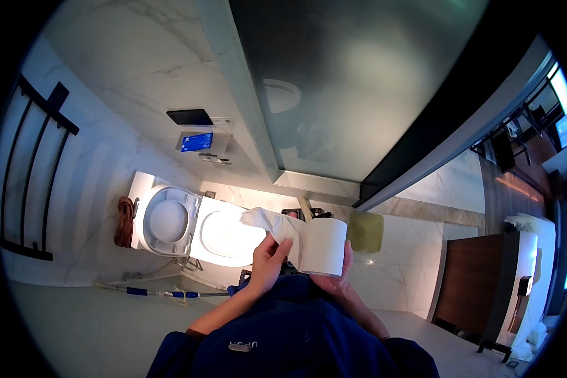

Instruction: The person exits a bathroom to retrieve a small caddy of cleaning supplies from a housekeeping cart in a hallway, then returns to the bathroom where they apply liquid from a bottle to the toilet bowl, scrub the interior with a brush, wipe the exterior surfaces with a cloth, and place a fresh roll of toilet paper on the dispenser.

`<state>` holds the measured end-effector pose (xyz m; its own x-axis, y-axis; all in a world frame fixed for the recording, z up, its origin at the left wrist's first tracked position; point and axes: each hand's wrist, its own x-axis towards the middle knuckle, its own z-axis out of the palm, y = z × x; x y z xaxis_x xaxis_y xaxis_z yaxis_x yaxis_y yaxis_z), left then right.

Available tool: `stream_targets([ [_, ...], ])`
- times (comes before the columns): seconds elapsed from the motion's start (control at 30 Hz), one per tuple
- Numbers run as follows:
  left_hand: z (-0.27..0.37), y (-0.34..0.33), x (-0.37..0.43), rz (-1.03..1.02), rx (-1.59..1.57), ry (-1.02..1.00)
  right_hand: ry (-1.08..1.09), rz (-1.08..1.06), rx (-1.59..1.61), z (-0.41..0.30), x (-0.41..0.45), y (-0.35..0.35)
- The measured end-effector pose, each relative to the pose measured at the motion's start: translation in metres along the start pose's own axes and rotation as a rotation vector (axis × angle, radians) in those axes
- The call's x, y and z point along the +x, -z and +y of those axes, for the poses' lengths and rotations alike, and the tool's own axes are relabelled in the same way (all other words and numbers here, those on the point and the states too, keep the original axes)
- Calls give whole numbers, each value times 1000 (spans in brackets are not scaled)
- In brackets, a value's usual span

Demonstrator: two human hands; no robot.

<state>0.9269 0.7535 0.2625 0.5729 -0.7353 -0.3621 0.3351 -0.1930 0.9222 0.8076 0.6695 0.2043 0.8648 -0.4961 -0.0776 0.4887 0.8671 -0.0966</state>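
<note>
My right hand (341, 279) supports a thick white paper roll (324, 248) from below and along its right side. Between the thumb and fingers of my left hand (269, 262) is the loose paper end (271, 222), pulled out to the left of the roll and crumpled at its tip. The strip still joins the roll. Beyond my left hand is a white toilet (212, 250) with its lid (149, 222) raised and its bowl brightly lit.
A frosted glass partition (330, 118) rises ahead. On the walls are a black towel rack (52, 170) and a holder with a blue packet (197, 141). Brown cloth (124, 222) hangs by the tank. A blue-gripped pole (137, 291) lies left, an olive-green bin (366, 231) stands right.
</note>
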Motion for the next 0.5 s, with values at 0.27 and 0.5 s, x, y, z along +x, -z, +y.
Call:
stream_targets([
  [0.27,7,32,2,-210,799,-692,-146,23,77,-4,-6,-14],
  [0.5,-9,38,3,-249,239,-2,-197,73,94,-4,-7,0],
])
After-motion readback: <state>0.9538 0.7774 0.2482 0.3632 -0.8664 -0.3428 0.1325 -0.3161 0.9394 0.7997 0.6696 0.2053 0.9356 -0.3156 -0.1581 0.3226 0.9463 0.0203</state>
